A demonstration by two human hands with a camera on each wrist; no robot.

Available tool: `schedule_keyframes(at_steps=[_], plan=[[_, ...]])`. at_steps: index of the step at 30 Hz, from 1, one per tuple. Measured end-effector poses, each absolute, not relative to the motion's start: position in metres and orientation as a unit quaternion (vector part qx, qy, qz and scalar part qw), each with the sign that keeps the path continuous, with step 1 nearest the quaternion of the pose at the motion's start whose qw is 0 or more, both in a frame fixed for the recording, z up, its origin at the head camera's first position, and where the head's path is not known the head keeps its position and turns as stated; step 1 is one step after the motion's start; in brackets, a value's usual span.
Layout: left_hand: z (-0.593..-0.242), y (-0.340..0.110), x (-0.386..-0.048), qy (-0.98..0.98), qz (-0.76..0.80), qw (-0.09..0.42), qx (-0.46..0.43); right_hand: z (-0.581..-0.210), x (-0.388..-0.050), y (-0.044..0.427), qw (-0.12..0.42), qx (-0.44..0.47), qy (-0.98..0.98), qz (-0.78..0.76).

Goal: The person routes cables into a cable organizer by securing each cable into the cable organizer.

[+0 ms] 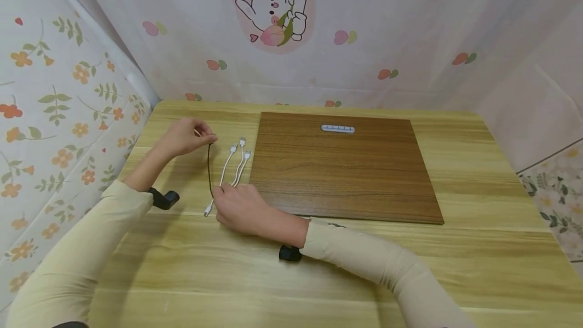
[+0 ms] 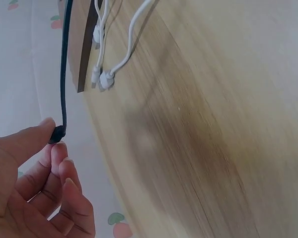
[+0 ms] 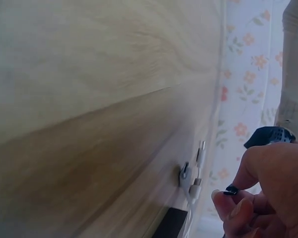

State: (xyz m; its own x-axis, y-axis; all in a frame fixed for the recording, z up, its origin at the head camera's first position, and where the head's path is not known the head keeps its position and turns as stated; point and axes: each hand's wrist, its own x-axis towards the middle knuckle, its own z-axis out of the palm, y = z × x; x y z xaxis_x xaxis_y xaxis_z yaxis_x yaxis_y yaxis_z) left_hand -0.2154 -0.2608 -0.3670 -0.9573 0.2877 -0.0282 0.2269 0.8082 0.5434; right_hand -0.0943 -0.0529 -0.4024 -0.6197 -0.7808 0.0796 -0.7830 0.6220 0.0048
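A short black cable (image 1: 209, 168) is stretched between my two hands above the left part of the table. My left hand (image 1: 189, 135) pinches its far end; in the left wrist view a black connector (image 2: 57, 134) sits between thumb and fingertips. The near end is pinched by my right hand (image 1: 243, 209), with a small black tip (image 3: 231, 190) showing in the right wrist view. Several white charging cables with metal plugs lie on the table just right of the black one, among them one white cable (image 1: 225, 168) partly hidden by my right hand.
A dark brown wooden board (image 1: 346, 176) lies on the light wood table (image 1: 218, 277), right of the cables. Near the board's far edge is a small pale blue slotted strip (image 1: 337, 129). Printed curtains (image 1: 191, 29) hang behind and to the left.
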Motion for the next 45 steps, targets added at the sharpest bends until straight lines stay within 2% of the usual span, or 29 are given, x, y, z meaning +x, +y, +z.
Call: schedule_keyframes(at_steps=[9, 14, 25, 45], plan=[[-0.366, -0.251, -0.221, 0.944, 0.297, 0.066, 0.131, -0.405, -0.093, -0.040, 0.050, 0.426, -0.903, -0.007], [-0.367, -0.244, -0.225, 0.943, 0.297, 0.053, 0.142, -0.406, -0.094, -0.032, 0.050, 0.419, -0.906, -0.009], [-0.371, -0.222, -0.235, 0.935, 0.310, 0.064, 0.158, -0.404, -0.099, -0.011, 0.036, 0.413, -0.909, 0.051], [-0.375, -0.172, -0.247, 0.921, 0.337, 0.067, 0.187, -0.409, -0.108, 0.033, 0.066, 0.429, -0.895, 0.101]])
